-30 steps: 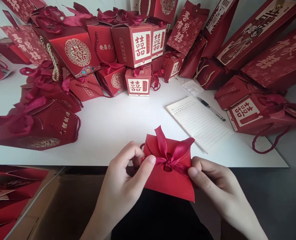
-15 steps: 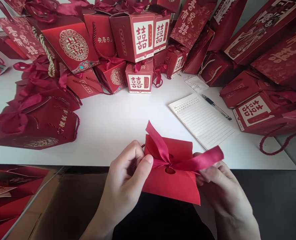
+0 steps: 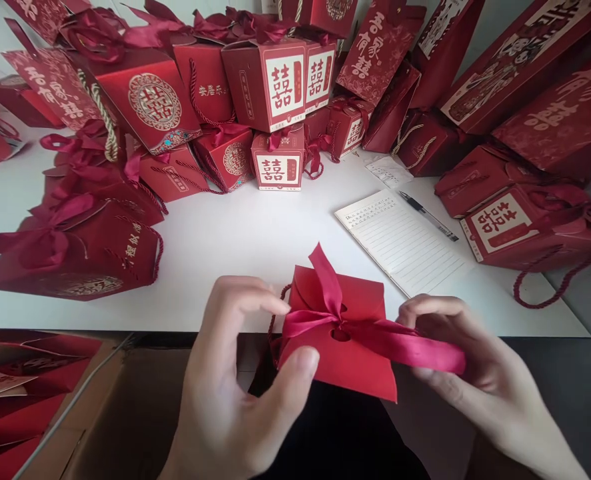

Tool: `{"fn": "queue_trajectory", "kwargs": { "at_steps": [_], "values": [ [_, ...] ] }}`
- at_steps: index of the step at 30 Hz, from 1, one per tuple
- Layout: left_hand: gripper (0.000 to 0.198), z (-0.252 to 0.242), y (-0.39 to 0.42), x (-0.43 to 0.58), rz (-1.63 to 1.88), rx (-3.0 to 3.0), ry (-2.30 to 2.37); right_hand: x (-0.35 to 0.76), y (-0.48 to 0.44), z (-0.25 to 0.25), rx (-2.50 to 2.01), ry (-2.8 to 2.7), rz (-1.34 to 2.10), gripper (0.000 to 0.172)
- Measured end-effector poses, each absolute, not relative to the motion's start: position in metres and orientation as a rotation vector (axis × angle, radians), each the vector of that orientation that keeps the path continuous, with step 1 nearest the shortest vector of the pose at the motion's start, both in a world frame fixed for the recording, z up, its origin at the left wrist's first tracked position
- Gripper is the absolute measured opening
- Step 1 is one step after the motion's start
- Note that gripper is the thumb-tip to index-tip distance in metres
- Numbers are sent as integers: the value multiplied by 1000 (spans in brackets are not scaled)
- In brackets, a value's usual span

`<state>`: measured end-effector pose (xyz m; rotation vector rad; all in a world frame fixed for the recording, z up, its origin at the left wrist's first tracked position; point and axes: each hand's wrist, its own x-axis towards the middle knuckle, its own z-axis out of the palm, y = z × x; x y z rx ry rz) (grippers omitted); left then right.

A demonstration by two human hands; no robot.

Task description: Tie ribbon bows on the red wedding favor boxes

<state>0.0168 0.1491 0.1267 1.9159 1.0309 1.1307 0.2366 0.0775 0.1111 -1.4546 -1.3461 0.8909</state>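
Observation:
A small red gift box (image 3: 352, 370) sits at the front edge of the table, its top facing me. A dark pink satin ribbon (image 3: 330, 287) is tied at the middle of the lid, beside a round cut-out. One tail points up and another stretches right. My left hand (image 3: 255, 373) is open at the box's left side, thumb and forefinger wide apart around the corner. A twisted cord handle (image 3: 274, 327) shows behind that side. My right hand (image 3: 475, 373) is open beside the right ribbon tail, thumb below it and forefinger above; some fingers are hidden.
Red gift boxes (image 3: 150, 110) with ribbons and cord handles crowd the back and both sides of the white table (image 3: 215, 247). A lined notepad (image 3: 405, 240) and a pen (image 3: 428, 217) lie to the right. Lower left, red packaging (image 3: 10, 427) fills a cardboard carton (image 3: 70, 427).
Both hands have loosened from the ribbon and spread their fingers. The right ribbon tail has dropped lower and the left loop shows more fully. The view has shifted slightly.

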Motion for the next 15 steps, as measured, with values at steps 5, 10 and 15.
{"fn": "queue_trajectory", "kwargs": {
  "at_steps": [5, 10, 15],
  "values": [
    [22, 136, 148, 32, 1004, 2303, 931, 239, 73, 127, -1502, -1558, 634, 30],
    [19, 134, 153, 43, 955, 2378, 933, 228, 75, 132, -1528, -1512, 581, 7],
    [13, 129, 155, 41, 910, 2358, 948, 223, 86, 138, -1497, -1425, 546, 3]
  ]
}}
